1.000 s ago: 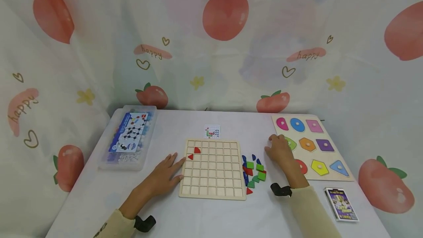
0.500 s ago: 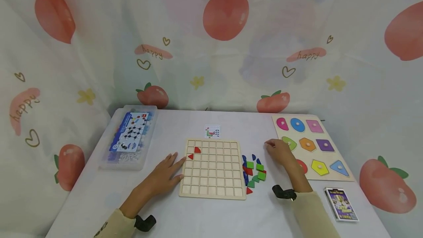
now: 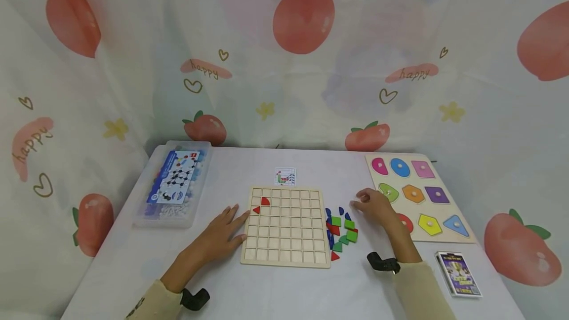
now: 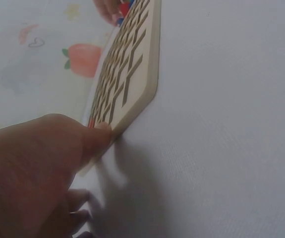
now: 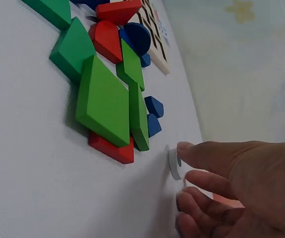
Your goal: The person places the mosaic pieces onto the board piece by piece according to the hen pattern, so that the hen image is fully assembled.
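The wooden grid board (image 3: 284,246) lies at the table's middle, with a red quarter-round piece (image 3: 265,201) and a small red triangle (image 3: 256,210) in its upper left cells. My left hand (image 3: 221,235) rests at the board's left edge, fingers spread and straight; its thumb (image 4: 100,136) touches the rim in the left wrist view. To the right of the loose coloured pieces, my right hand (image 3: 375,206) pinches a small white piece with a rounded edge (image 5: 174,164) between thumb and index finger, low over the tablecloth. Its full shape is partly hidden by the fingers.
Green squares (image 3: 351,236), red and blue pieces lie in a loose heap right of the board. A picture card (image 3: 285,177) lies behind it. The shape puzzle (image 3: 453,206) and a card box (image 3: 459,274) are at right, a plastic case (image 3: 178,181) at left.
My right hand has drawn slightly nearer the camera and left, away from the shape puzzle's edge, its thumb and index finger coming together. The left hand and board stay in place.
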### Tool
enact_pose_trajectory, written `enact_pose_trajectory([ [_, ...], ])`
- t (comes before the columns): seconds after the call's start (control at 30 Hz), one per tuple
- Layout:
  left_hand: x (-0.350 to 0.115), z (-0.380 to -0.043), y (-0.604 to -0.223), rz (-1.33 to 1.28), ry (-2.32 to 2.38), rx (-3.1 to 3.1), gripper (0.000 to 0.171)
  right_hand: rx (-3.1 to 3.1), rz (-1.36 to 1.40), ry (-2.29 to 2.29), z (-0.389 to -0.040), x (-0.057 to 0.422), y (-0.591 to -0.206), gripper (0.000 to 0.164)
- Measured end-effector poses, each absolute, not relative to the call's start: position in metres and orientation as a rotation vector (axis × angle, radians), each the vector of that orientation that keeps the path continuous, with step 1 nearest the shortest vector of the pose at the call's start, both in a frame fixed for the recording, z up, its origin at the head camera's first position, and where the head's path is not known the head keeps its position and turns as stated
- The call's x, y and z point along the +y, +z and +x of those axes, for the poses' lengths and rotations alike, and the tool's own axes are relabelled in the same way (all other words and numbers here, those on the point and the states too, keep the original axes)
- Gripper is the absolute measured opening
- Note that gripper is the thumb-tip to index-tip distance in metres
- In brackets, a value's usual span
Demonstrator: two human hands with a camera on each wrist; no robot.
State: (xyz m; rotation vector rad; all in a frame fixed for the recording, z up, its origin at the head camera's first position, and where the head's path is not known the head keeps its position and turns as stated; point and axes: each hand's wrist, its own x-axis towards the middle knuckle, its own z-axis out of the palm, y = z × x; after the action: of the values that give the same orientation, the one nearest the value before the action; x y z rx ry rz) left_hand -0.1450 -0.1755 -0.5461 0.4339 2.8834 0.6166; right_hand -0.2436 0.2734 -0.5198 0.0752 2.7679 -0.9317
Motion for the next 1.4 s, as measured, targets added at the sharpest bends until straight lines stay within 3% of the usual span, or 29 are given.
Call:
enact_pose_trajectory([
  [0.23,-0.175,-0.145,-0.547,0.426,0.625,2.878,0.064,2.803,0.013,-0.884,-0.240,0.267,-0.524,0.034],
  [0.43,-0.174,-0.146,-0.546,0.420,0.621,2.882,0.064,2.804,-0.025,-0.892,-0.237,0.268,-0.528,0.042],
  [0.93,-0.174,-0.144,-0.543,0.410,0.633,2.877,0.064,2.855,-0.118,-0.936,-0.235,0.265,-0.535,0.030],
  [1.4,-0.175,-0.145,-0.545,0.413,0.602,2.867,0.064,2.848,-0.176,-0.968,-0.239,0.205,-0.521,0.032],
])
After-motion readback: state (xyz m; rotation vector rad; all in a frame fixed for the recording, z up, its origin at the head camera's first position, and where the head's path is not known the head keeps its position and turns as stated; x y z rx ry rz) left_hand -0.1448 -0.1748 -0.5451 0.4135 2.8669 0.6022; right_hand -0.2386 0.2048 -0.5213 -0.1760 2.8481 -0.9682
